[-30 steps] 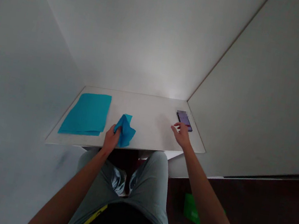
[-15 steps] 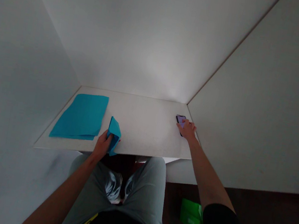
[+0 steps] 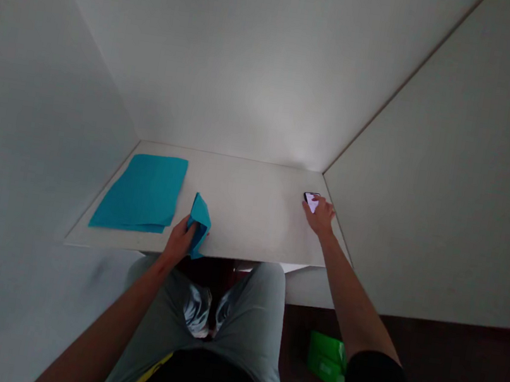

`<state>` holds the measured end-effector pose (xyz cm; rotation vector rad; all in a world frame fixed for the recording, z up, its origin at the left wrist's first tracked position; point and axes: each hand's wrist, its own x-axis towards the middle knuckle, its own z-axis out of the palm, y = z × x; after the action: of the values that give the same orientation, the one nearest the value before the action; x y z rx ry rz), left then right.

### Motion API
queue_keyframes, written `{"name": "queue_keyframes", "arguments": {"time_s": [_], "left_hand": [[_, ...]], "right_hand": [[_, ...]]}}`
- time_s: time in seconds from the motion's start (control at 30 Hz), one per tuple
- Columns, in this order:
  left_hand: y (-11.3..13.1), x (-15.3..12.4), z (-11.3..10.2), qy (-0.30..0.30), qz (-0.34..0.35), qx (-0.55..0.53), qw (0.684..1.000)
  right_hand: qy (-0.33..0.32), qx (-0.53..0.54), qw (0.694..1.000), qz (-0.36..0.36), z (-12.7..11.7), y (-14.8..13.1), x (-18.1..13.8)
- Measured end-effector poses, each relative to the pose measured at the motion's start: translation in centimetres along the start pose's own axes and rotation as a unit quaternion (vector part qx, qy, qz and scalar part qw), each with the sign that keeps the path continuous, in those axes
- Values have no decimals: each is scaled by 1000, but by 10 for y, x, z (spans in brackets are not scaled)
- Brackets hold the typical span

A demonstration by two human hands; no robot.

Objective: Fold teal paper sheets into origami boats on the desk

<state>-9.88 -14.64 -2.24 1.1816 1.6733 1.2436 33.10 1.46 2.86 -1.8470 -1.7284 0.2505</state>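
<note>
My left hand (image 3: 179, 240) is closed around a folded piece of turquoise paper (image 3: 202, 216), just above the front edge of the white tabletop (image 3: 251, 216). The folds stand partly open, with the thumb inside. Left of it, flat turquoise sheets (image 3: 142, 190) lie stacked slightly askew. At the far right of the top, my right hand (image 3: 321, 217) reaches over a smartphone (image 3: 311, 201) lying face up with a lit screen. Its fingers are apart, with one fingertip at the screen and the thumb by the phone's left side; the hand hides the phone's lower part.
White walls (image 3: 243, 74) close off the back and left of the tabletop, and a pale panel (image 3: 452, 182) stands at the right. My legs are under the front edge. A green bag or packet (image 3: 326, 360) lies on the dark floor at lower right.
The phone's screen has turned from purplish to a brighter white. My right-hand fingers have shifted slightly over it. The left hand still holds the folded paper; the whole view has moved a little.
</note>
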Motion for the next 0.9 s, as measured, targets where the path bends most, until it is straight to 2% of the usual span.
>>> {"name": "queue_keyframes", "arguments": {"time_s": [0.1,0.17,0.27,0.33,0.4,0.5,0.63,0.77,0.9], "left_hand": [[-1,3,5,23,4,8,1000],[-2,5,8,32,5,26,999],[-1,6,12,29,11,54,998],[2,2,14,23,23,57,998],[6,-4,15,7,36,48,998],[12,-16,15,-50,58,22,997],[21,-30,12,-140,68,-21,988],[39,-33,8,-157,48,-43,985],[66,-30,7,-176,78,-42,980]], "right_hand": [[-38,50,996,-65,16,-43,-43],[-88,111,982,-125,35,-78,-84],[-135,189,958,-170,68,-129,-143],[-154,251,944,-152,88,-158,-166],[-159,289,937,-113,101,-178,-173],[-158,291,941,-77,105,-191,-165],[-183,298,937,-18,87,-187,-154],[-193,290,937,-27,64,-183,-159],[-209,294,932,-46,42,-185,-165]]}}
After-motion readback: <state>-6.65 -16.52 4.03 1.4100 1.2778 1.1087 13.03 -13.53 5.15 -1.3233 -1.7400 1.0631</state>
